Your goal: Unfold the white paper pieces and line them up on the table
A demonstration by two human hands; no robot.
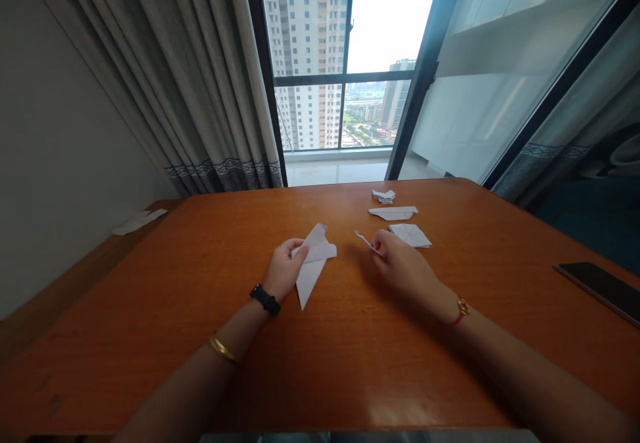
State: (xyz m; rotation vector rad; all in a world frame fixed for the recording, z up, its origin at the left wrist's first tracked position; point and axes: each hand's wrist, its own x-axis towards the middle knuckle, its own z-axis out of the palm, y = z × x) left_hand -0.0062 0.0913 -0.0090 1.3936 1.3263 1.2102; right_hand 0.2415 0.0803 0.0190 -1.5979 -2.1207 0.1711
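My left hand (286,268) grips a folded sheet of white paper (314,263) between thumb and fingers. The sheet narrows to a point toward me, and its far edge looks uneven, as if torn. To its right, my right hand (400,264) pinches a thin white strip of paper (367,241), held apart from the sheet. Just beyond my right hand lies a flat folded paper square (411,234). Behind that are a long folded paper shape (393,213) and a small crumpled-looking folded paper piece (383,196).
The brown wooden table (175,310) stretches toward a window (345,76). A dark phone (600,286) lies near the right edge. White paper (139,221) rests on a ledge at the far left. Grey curtains (200,63) hang behind the table.
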